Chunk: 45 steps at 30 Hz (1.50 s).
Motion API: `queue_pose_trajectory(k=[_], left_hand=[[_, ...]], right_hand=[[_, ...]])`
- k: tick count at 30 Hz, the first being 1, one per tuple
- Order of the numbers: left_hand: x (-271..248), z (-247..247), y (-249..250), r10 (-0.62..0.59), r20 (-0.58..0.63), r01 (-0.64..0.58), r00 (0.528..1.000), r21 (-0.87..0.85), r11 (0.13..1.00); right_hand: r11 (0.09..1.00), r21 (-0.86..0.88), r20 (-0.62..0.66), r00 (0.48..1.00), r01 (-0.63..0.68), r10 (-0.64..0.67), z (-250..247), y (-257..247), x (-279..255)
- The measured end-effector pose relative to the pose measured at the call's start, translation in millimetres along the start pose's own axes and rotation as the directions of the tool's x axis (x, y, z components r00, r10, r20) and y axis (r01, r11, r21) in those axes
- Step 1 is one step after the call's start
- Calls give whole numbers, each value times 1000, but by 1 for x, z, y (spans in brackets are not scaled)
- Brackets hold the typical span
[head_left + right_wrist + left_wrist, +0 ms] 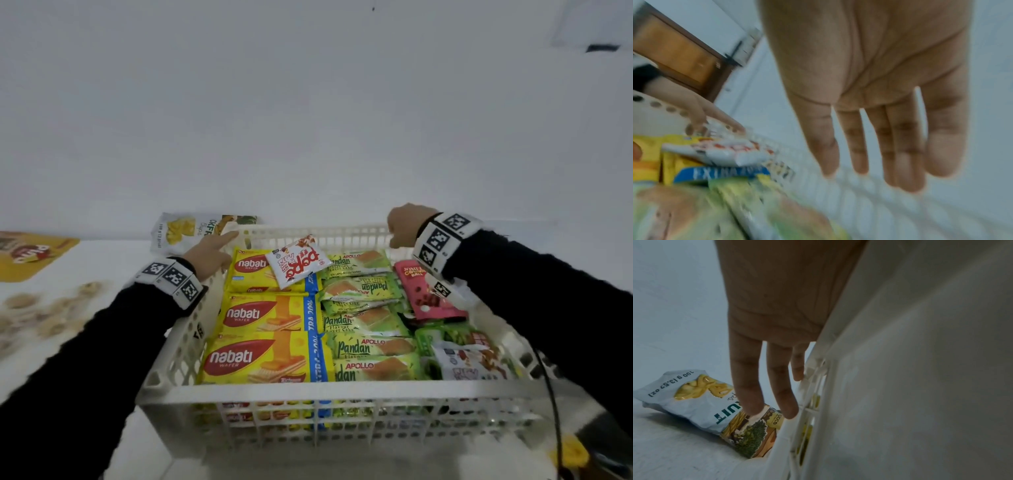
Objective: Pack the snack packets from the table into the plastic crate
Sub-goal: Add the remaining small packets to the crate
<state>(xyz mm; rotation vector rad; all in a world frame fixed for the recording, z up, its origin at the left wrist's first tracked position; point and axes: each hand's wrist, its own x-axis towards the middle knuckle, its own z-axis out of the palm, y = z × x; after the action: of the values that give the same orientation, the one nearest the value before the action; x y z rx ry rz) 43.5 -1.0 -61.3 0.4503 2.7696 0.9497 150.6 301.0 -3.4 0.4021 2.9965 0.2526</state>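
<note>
A white plastic crate holds yellow Nabati wafer packs, green Pandan cake packs, a pink packet and other small packets. A white-and-red packet lies loose on top at the back. My left hand reaches past the crate's far left corner with straight, empty fingers. In the left wrist view, the left hand hovers just above a jackfruit chips bag lying on the table outside the crate wall. My right hand hangs over the far right rim, and its fingers are straight and empty.
A yellow packet and a blurred patch of round, biscuit-like shapes lie on the table to the left. A black cable runs down the crate's right side near a yellow object. A white wall stands close behind the crate.
</note>
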Motion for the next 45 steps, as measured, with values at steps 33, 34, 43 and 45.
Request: queue_pose_trajectory(k=[33, 34, 43, 45], left_hand=[[19, 3, -20, 39, 4, -39, 999, -33, 999], [19, 3, -20, 40, 5, -40, 999, -35, 999], [21, 4, -21, 47, 6, -47, 999, -54, 997], [21, 4, -21, 44, 6, -44, 999, -47, 998]], right_hand=[[924, 301, 126, 970, -237, 208, 14, 52, -29], [939, 270, 184, 968, -214, 168, 17, 50, -29], [997, -41, 199, 977, -72, 79, 32, 27, -22], [994, -108, 238, 969, -36, 61, 43, 21, -17]])
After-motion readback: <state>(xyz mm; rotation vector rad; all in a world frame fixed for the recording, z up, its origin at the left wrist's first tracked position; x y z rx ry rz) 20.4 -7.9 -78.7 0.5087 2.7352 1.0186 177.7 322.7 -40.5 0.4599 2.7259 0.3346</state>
